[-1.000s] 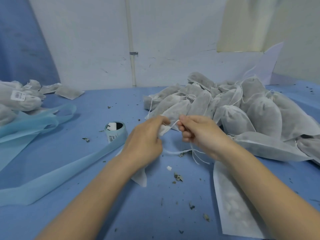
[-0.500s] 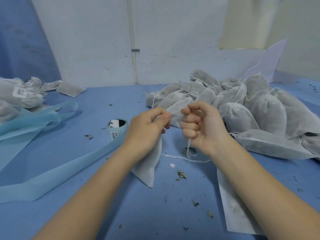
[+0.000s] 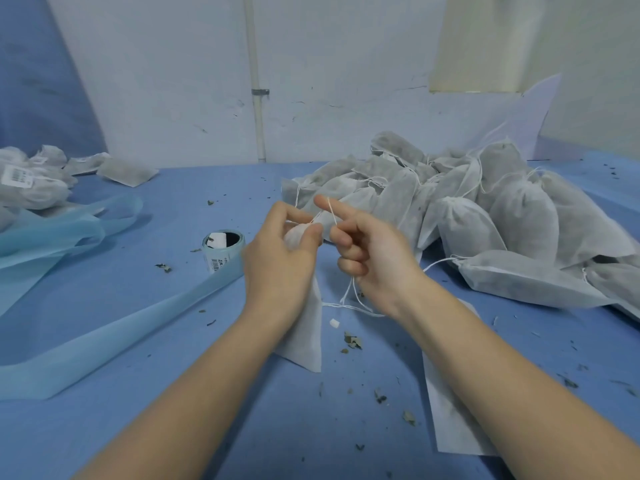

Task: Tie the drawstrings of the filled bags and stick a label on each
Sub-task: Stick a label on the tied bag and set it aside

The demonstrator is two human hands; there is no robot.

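The left hand [image 3: 280, 261] grips the gathered neck of a small white bag [image 3: 304, 327], with thumb and fingers curled round the bunched cloth. The body of the bag hangs below the hand, and its lower corner rests on the blue table [image 3: 173, 427]. The right hand [image 3: 374, 258] is just beside the left, at the same height. Its index finger is stretched out toward the left hand, and the white drawstring [image 3: 331, 211] runs across that finger. The remaining fingers are curled in against the palm and hold the string. Below the right hand, the loose ends of the drawstring hang down and lie on the table between the two wrists. A pile of filled bags [image 3: 502, 216] lies on the table to the right, behind the right hand; most have their necks drawn in. A roll of labels [image 3: 223, 249] stands on the table just to the left of the left hand. A light blue strip [image 3: 104, 337] runs from the roll toward the near left edge. Finished bags [image 3: 38, 188] lie at the far left, and one of them carries a white barcode label [image 3: 16, 176]. A flat empty bag [image 3: 450, 417] lies under the right forearm. Dried leaf crumbs [image 3: 351, 341] are scattered on the table near the hands.
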